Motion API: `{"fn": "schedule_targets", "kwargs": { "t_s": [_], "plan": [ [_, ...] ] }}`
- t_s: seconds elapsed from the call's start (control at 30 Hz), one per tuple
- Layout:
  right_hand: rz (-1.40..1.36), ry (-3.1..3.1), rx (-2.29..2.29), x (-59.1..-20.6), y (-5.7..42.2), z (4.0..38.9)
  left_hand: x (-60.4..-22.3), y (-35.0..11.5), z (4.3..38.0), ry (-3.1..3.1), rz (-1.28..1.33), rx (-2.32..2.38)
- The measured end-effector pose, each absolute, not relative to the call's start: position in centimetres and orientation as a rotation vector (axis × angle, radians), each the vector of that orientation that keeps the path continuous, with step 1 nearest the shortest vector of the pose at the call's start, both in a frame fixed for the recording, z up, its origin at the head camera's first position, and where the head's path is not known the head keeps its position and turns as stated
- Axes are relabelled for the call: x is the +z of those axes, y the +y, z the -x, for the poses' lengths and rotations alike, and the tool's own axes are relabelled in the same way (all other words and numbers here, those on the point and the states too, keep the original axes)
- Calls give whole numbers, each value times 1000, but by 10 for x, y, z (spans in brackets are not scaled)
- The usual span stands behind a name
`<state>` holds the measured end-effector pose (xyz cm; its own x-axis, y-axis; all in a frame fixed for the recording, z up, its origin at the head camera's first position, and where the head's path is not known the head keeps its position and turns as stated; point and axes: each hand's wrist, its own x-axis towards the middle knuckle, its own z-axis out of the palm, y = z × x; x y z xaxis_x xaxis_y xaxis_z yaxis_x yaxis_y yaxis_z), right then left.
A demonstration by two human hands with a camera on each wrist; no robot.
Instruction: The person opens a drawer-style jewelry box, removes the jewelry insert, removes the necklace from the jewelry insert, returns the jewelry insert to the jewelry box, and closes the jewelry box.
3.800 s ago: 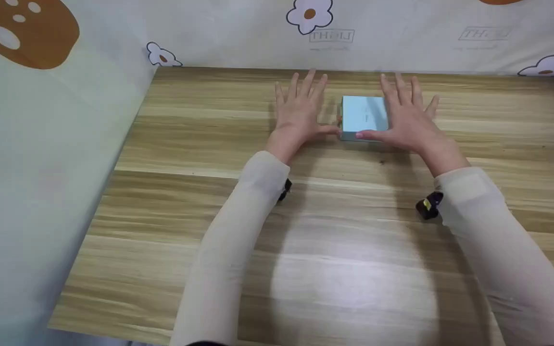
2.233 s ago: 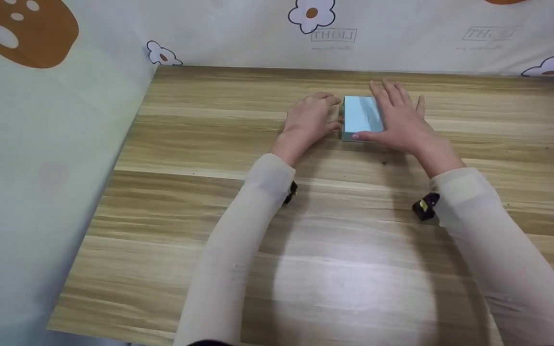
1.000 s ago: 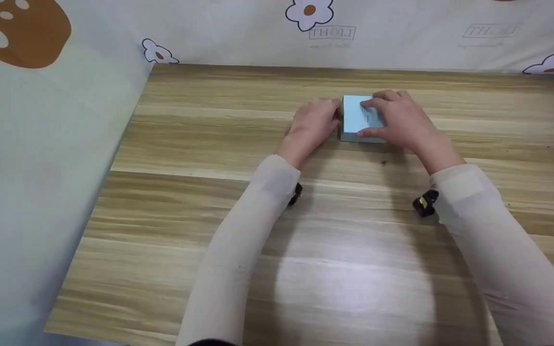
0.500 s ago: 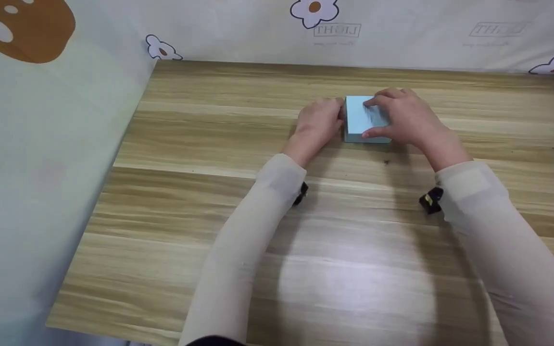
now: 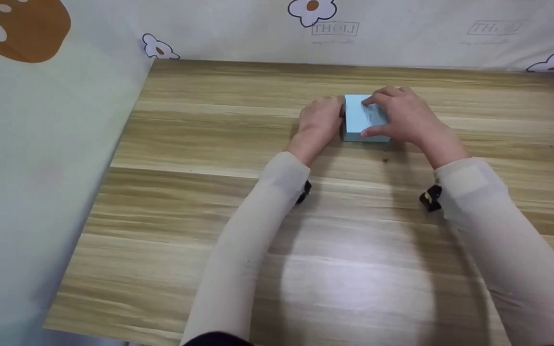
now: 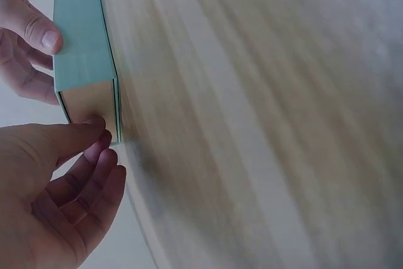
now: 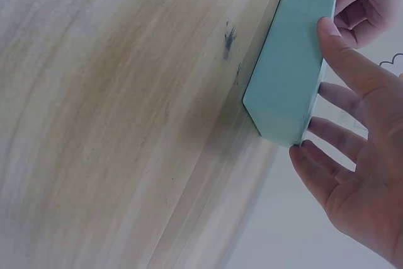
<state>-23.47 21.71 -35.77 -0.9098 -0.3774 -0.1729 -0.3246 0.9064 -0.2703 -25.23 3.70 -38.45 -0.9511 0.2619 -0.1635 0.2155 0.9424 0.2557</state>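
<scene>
A light blue drawer box (image 5: 356,115) lies flat near the back of the wooden table. In the left wrist view its left end is a tan inner face (image 6: 91,102) framed by the blue sleeve. My left hand (image 5: 319,120) is at that end, thumb and index fingertips pinched together against the tan face; whatever is between them is hidden. The other left fingers curl loosely below. My right hand (image 5: 409,115) grips the box's right part, its thumb on the near side. In the right wrist view, several right fingertips (image 7: 312,124) touch the top and the right end.
The wooden table (image 5: 185,206) meets a white patterned sheet (image 5: 238,29) just behind the box. Another sheet side rises along the left edge. A small dark mark (image 5: 385,161) is on the table in front of the box. Black wrist cameras (image 5: 431,198) hang under the sleeves.
The left hand has gone from spread fingers to a pinch at the box's left end. The right hand's straight fingers have bent onto the box top. The box stays in place.
</scene>
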Motion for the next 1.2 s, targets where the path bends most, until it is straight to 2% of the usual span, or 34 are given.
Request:
{"fn": "schedule_targets", "kwargs": {
  "t_s": [0.27, 1.2],
  "plan": [
    [582, 2865, -367, -356, 216, 234, -385, 39, 254, 2922, -359, 316],
    [493, 2822, -390, -355, 215, 234, -382, 46, 250, 2984, -419, 115]
  ]
}}
